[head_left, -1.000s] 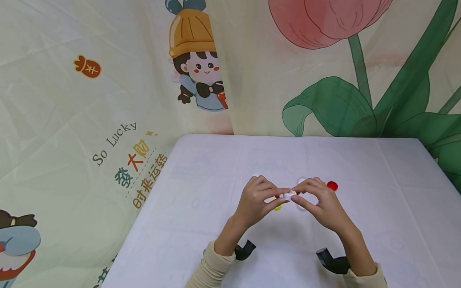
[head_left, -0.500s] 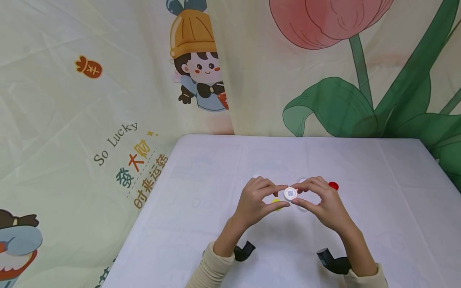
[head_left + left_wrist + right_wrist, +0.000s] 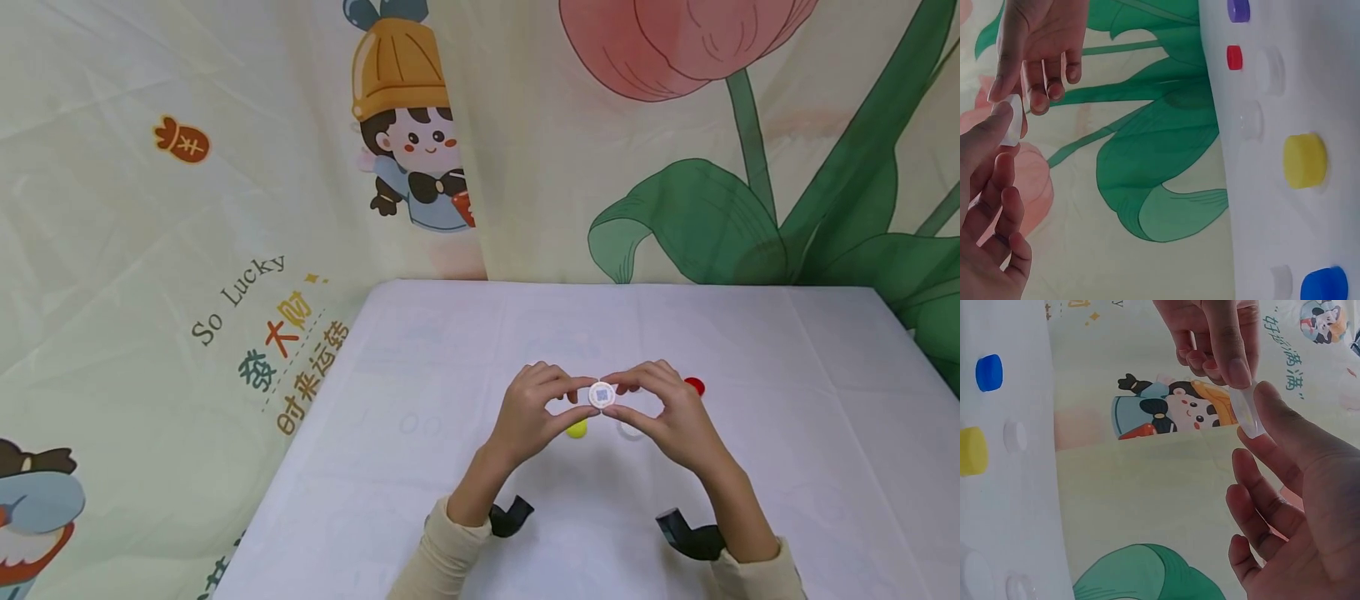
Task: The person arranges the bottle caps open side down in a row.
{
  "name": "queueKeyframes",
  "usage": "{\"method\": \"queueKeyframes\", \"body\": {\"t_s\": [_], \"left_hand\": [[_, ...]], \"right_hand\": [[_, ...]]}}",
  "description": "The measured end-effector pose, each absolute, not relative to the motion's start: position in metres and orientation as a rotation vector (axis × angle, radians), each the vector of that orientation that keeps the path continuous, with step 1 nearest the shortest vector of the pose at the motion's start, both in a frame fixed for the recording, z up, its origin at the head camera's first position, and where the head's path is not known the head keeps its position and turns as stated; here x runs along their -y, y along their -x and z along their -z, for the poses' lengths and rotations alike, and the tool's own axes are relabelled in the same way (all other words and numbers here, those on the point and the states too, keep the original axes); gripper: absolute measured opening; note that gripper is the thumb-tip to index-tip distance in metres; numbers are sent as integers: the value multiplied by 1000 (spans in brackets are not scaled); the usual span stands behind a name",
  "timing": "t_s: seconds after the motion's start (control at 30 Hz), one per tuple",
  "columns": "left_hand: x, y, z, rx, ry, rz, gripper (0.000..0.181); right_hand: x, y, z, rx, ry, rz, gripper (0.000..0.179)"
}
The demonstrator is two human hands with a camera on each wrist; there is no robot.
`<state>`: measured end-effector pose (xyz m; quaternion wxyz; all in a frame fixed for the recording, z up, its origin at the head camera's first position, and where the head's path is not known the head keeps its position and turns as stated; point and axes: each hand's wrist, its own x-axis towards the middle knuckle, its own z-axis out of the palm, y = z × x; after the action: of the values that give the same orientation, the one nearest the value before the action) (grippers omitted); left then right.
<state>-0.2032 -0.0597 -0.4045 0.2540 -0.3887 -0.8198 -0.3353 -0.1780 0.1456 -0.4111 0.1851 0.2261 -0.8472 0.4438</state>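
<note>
A small round white bottle cap (image 3: 602, 395) with a square printed code on its face is held up above the table, its face turned to the head camera. From the left, my left hand (image 3: 534, 410) pinches its edge between thumb and forefinger. My right hand (image 3: 670, 414) pinches the opposite edge the same way. Seen from the left wrist, the cap (image 3: 1015, 122) is edge-on, with thumbs on its near side. The right wrist view also shows the cap (image 3: 1246, 412) between both hands, other fingers loosely bent.
On the white table (image 3: 420, 358) lie a yellow cap (image 3: 577, 428), a red cap (image 3: 695, 386) and a pale cap (image 3: 630, 431), partly behind my hands. The left wrist view adds a purple cap (image 3: 1239, 10), a blue cap (image 3: 1325, 284) and several whitish ones. A printed curtain hangs behind.
The cap has turned from edge-on to face the head camera. My left fingers, spread wider half a second ago, close in on its edge again. Both hands have risen slightly.
</note>
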Motion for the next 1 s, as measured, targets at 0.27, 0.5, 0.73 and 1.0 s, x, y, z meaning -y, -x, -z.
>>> {"method": "queueKeyframes", "body": {"t_s": [0.27, 0.5, 0.73, 1.0], "left_hand": [[60, 231, 411, 2339, 957, 857, 30], [58, 262, 425, 2570, 802, 752, 34], [56, 285, 446, 2809, 701, 605, 32], [49, 299, 467, 2970, 636, 383, 32]], "right_hand": [[-138, 209, 418, 2384, -557, -1221, 32], [-131, 245, 441, 2446, -472, -1181, 33], [-124, 266, 468, 2641, -407, -1113, 34], [-118, 280, 489, 2840, -358, -930, 29]]}}
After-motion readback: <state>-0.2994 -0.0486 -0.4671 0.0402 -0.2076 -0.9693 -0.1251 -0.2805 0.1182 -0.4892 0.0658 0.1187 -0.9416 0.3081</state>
